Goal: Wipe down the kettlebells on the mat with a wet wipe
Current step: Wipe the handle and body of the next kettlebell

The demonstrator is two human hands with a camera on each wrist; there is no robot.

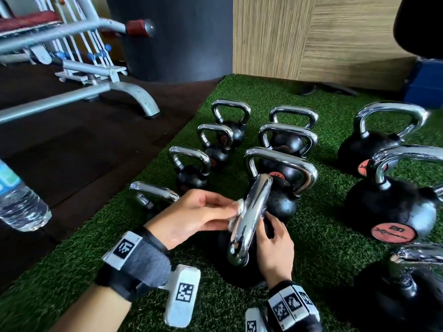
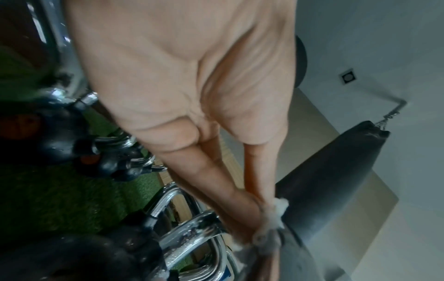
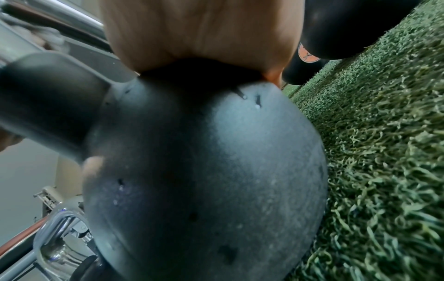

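Mid-wipe near the front edge of the mat (image 1: pixel 323 236).
Could tip the kettlebell (image 1: pixel 239 276) onto neighbours (image 1: pixel 280 202) if shoved sideways; steadied by right hand (image 1: pixel 275 245) cupped round its ball, rubbed by left hand (image 1: pixel 191 216) pinching the wipe (image 1: pixel 236 213) on slippery chrome.

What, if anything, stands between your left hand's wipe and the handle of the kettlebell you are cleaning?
Nothing visible: the left hand presses the wet wipe straight onto the chrome handle, while the right hand holds the kettlebell from the other side.

Wood-grain wall (image 1: pixel 311 44), dark floor (image 1: pixel 84 152), grey bench frame (image 1: pixel 96 88), black punch bag (image 1: pixel 172 39).
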